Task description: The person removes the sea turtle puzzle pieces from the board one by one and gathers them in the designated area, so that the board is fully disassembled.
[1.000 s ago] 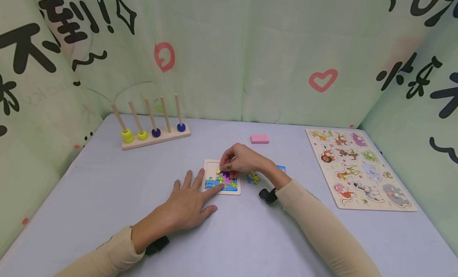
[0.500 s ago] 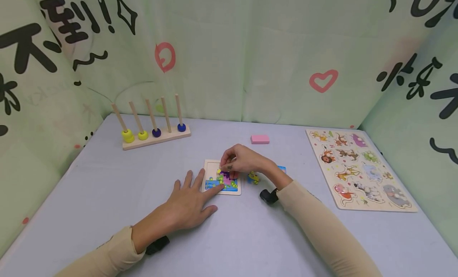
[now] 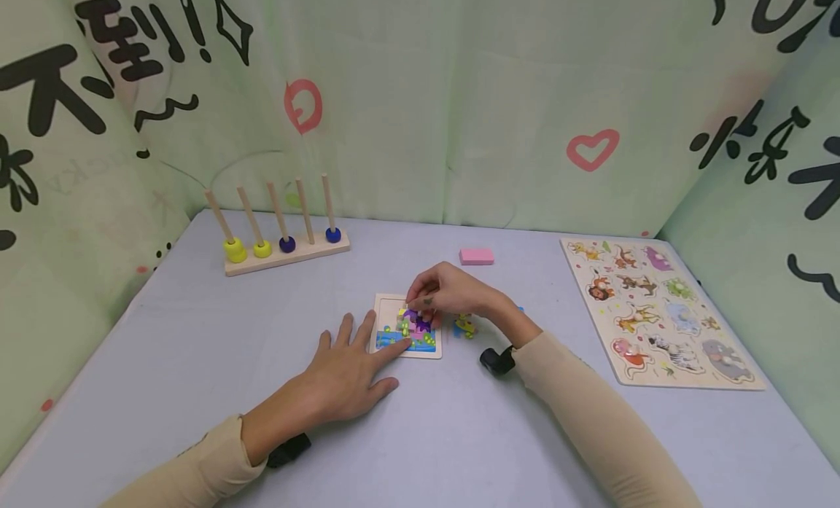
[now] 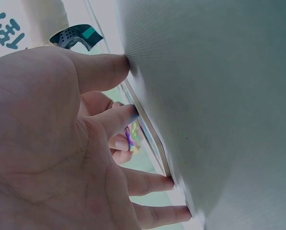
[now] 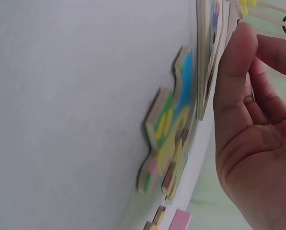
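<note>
A small wooden jigsaw puzzle tray [image 3: 386, 302] lies at the middle of the table, its lower part filled with blue, green and pink pieces. My left hand [image 3: 344, 383] is spread flat beside it, index fingertip on the picture's lower part and middle fingertip at the tray's left edge. Over the tray's upper right, my right hand [image 3: 451, 289] pinches a purple, green and yellow puzzle piece [image 4: 131, 138] between thumb and fingers. The fingers partly cover it. Loose puzzle pieces [image 5: 166, 129] in yellow, green and blue lie just right of the tray.
A pink block [image 3: 476, 256] sits behind the tray. At the back left stands a peg board [image 3: 289, 259] with yellow and blue beads. A large animal puzzle board [image 3: 607, 358] lies at the right. Behind the right wrist, a blue piece [image 3: 521, 309] is mostly hidden.
The right hand has shifted slightly to the right, and more purple shows beneath its fingertips. The left hand keeps its place on the tray.
</note>
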Demonstrator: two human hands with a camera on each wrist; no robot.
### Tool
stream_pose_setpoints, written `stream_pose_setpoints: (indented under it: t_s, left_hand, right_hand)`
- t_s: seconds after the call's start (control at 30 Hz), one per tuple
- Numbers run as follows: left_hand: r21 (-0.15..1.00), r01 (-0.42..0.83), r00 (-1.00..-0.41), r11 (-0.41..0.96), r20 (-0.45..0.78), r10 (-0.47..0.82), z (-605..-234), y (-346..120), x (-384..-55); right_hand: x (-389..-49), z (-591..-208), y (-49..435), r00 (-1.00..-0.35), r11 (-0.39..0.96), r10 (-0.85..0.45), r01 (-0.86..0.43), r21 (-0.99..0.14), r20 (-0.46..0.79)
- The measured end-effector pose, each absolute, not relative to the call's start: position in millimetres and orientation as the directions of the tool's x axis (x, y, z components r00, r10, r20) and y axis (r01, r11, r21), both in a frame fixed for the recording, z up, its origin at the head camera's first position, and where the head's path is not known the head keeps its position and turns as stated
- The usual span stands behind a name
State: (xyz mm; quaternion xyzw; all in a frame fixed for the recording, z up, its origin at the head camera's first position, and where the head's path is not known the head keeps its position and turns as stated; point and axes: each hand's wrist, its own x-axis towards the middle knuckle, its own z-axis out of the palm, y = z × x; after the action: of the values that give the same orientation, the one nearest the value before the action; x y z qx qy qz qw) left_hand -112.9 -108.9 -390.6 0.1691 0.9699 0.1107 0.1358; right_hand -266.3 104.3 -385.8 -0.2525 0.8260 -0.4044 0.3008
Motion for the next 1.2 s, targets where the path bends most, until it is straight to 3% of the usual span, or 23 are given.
stream_pose_setpoints:
  t_s: [1.2]
  left_hand:
    - [0.275,0.300,-0.911,0.913,-0.202,0.360,-392,-109,-111]
  right_hand:
    - [-265,-382,193,-0.715,0.592,-0.609,-0.124,-0.796,-0.342]
